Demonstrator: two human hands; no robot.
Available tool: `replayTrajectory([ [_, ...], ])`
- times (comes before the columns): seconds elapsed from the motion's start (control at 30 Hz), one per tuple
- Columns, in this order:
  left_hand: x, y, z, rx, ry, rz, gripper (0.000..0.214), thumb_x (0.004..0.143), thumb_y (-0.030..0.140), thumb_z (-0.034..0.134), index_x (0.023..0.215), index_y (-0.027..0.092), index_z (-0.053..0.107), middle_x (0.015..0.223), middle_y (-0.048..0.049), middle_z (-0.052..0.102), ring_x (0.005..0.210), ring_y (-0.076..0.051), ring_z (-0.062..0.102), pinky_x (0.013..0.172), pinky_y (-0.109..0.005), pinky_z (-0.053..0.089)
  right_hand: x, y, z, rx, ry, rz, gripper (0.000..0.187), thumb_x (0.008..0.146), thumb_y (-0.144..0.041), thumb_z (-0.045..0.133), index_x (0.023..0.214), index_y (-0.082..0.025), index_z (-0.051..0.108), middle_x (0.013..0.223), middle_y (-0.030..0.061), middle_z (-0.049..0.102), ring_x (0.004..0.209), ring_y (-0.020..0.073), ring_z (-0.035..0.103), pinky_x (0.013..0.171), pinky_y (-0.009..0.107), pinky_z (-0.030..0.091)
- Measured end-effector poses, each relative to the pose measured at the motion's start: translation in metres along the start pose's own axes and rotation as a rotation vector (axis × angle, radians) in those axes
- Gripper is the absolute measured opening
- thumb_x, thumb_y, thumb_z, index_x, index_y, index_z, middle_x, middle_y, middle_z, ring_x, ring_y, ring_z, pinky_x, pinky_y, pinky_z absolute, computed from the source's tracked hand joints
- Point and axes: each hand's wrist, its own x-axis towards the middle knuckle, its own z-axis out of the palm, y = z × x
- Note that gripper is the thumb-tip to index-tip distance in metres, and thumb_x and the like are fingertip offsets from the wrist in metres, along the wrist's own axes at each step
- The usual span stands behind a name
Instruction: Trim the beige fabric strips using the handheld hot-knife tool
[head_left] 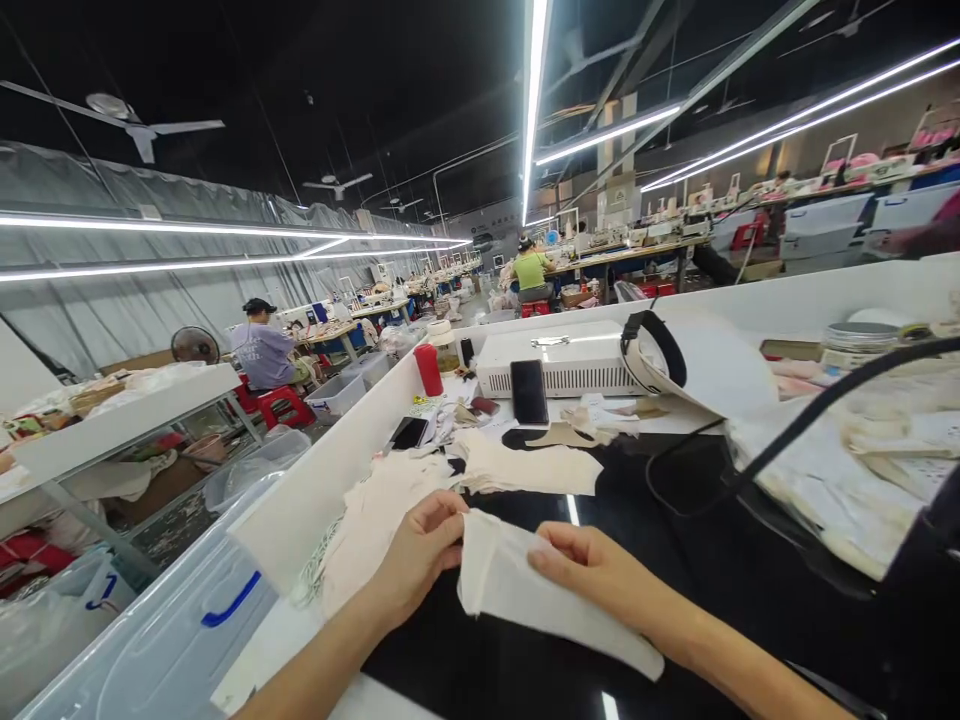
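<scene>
Over a glossy black work surface (442, 660), a cream fabric piece (555, 600) is stretched between my two hands. My left hand (424, 545) pinches its upper left corner between thumb and fingers. Thumb on top, my right hand (585, 565) grips the upper edge nearer the middle, and the narrow end hangs down to the right. A folded strip or seam shows along the left end of the fabric. Just beyond lies a stack of cream fabric pieces (525, 468). More pale fabric (382, 510) is piled to the left of my left hand.
Behind the stack stand a dark phone (529, 392), a white vented box (562, 362) and a red cup (428, 370). A black cable (810, 430) arches over the right side. White panels (330, 470) edge the table; a lidded plastic bin (172, 640) is at left. Two people sit farther off.
</scene>
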Motion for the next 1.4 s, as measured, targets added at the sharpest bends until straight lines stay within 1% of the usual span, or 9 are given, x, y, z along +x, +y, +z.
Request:
replayTrajectory([
  [0.17, 0.03, -0.025, -0.005, -0.068, 0.062, -0.115, 0.084, 0.062, 0.072, 0.114, 0.107, 0.026, 0.059, 0.084, 0.0051, 0.066, 0.07, -0.014, 0.067, 0.066, -0.024, 0.057, 0.03, 0.001, -0.021, -0.147, 0.142, -0.039, 0.071, 0.082, -0.092, 0.081, 0.078, -0.024, 0.063, 0.075, -0.0019, 0.057, 0.072, 0.0177, 0.049, 0.063, 0.029, 0.04],
  [0.37, 0.078, -0.028, -0.009, 0.002, 0.096, -0.141, 0.061, 0.09, 0.069, 0.096, 0.115, 0.024, 0.063, 0.083, 0.0018, 0.071, 0.07, -0.018, 0.074, 0.069, -0.028, 0.061, 0.055, 0.003, -0.041, -0.316, 0.273, -0.092, 0.057, 0.091, -0.08, 0.072, 0.08, -0.025, 0.069, 0.075, -0.0003, 0.063, 0.075, 0.0216, 0.058, 0.07, 0.033, 0.047],
  [0.53, 0.124, -0.02, -0.01, 0.206, 0.145, -0.026, 0.054, 0.089, 0.046, 0.103, 0.126, 0.02, 0.072, 0.087, 0.0022, 0.074, 0.077, -0.017, 0.074, 0.075, -0.027, 0.059, 0.079, 0.011, -0.069, -0.448, 0.384, -0.116, 0.049, 0.089, -0.074, 0.067, 0.084, -0.026, 0.074, 0.073, 0.0001, 0.068, 0.074, 0.0237, 0.062, 0.073, 0.037, 0.048],
  [0.63, 0.158, -0.016, -0.012, 0.388, 0.182, 0.044, 0.04, 0.102, 0.039, 0.092, 0.131, 0.02, 0.074, 0.093, 0.0011, 0.075, 0.08, -0.017, 0.072, 0.077, -0.028, 0.059, 0.093, 0.021, -0.089, -0.525, 0.498, -0.116, 0.042, 0.089, -0.069, 0.067, 0.09, -0.028, 0.077, 0.075, 0.0011, 0.071, 0.074, 0.0263, 0.066, 0.073, 0.038, 0.049],
  [0.77, 0.188, -0.019, -0.017, 0.647, 0.2, 0.102, 0.031, 0.114, 0.04, 0.081, 0.134, 0.017, 0.075, 0.121, -0.007, 0.078, 0.102, -0.023, 0.078, 0.093, -0.041, 0.069, 0.105, 0.037, -0.11, -0.615, 0.61, -0.133, 0.032, 0.092, -0.058, 0.066, 0.096, -0.028, 0.078, 0.085, 0.0037, 0.079, 0.08, 0.0288, 0.073, 0.079, 0.041, 0.054],
  [0.97, 0.187, -0.038, -0.025, 0.905, 0.146, 0.154, 0.036, 0.115, 0.041, 0.081, 0.141, 0.018, 0.075, 0.136, -0.0107, 0.078, 0.118, -0.027, 0.079, 0.104, -0.049, 0.07, 0.11, 0.06, -0.125, -0.766, 0.644, -0.147, 0.016, 0.092, -0.037, 0.066, 0.102, -0.029, 0.076, 0.098, 0.0059, 0.086, 0.098, 0.0335, 0.082, 0.088, 0.043, 0.059],
  [1.17, 0.175, -0.045, -0.025, 1.028, 0.117, 0.172, 0.038, 0.116, 0.042, 0.08, 0.144, 0.018, 0.074, 0.142, -0.0119, 0.076, 0.123, -0.029, 0.078, 0.107, -0.052, 0.069, 0.103, 0.078, -0.131, -0.942, 0.66, -0.203, 0.024, 0.094, -0.035, 0.06, 0.108, -0.029, 0.078, 0.11, 0.0112, 0.086, 0.104, 0.0374, 0.081, 0.095, 0.05, 0.063],
  [1.3, 0.161, -0.035, -0.026, 1.093, 0.129, 0.176, 0.038, 0.115, 0.041, 0.08, 0.146, 0.019, 0.074, 0.146, -0.0125, 0.075, 0.127, -0.03, 0.077, 0.11, -0.053, 0.068, 0.098, 0.08, -0.13, -1.048, 0.692, -0.29, 0.035, 0.099, -0.044, 0.054, 0.113, -0.025, 0.08, 0.123, 0.0231, 0.081, 0.113, 0.0504, 0.076, 0.102, 0.067, 0.058],
  [1.4, 0.142, -0.013, -0.044, 1.144, 0.155, 0.174, 0.036, 0.116, 0.04, 0.079, 0.145, 0.02, 0.074, 0.144, -0.0118, 0.076, 0.128, -0.029, 0.077, 0.113, -0.054, 0.067, 0.094, 0.08, -0.125, -1.077, 0.661, -0.356, 0.042, 0.102, -0.051, 0.051, 0.118, -0.025, 0.08, 0.131, 0.0249, 0.08, 0.122, 0.0552, 0.073, 0.106, 0.072, 0.055],
])
